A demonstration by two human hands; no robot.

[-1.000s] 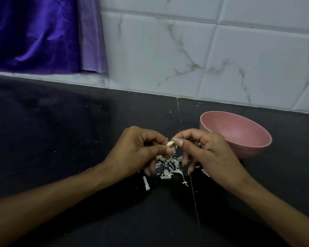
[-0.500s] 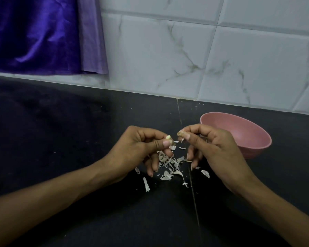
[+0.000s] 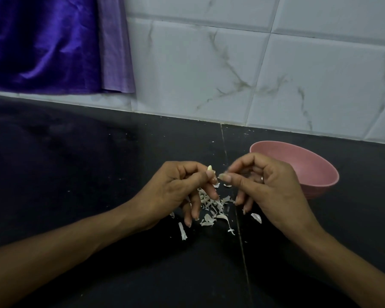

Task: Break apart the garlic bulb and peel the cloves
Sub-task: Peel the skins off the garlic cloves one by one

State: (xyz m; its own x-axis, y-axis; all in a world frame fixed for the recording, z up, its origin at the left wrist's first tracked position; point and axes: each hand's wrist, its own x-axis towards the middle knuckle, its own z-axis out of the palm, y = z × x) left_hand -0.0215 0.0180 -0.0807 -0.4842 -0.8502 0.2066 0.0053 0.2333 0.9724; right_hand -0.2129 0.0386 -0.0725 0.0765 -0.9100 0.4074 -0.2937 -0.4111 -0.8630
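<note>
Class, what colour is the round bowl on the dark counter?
Pink: the round bowl shows best in the head view.

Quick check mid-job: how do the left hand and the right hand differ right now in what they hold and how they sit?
The left hand pinches a pale garlic clove between thumb and forefinger; the right hand pinches only a tiny scrap, possibly skin, at its fingertips. The right hand partly covers the pink bowl; the left hand sits clear of it. Both hover above the peel scraps on the black counter, lower fingers pointing down.
</note>
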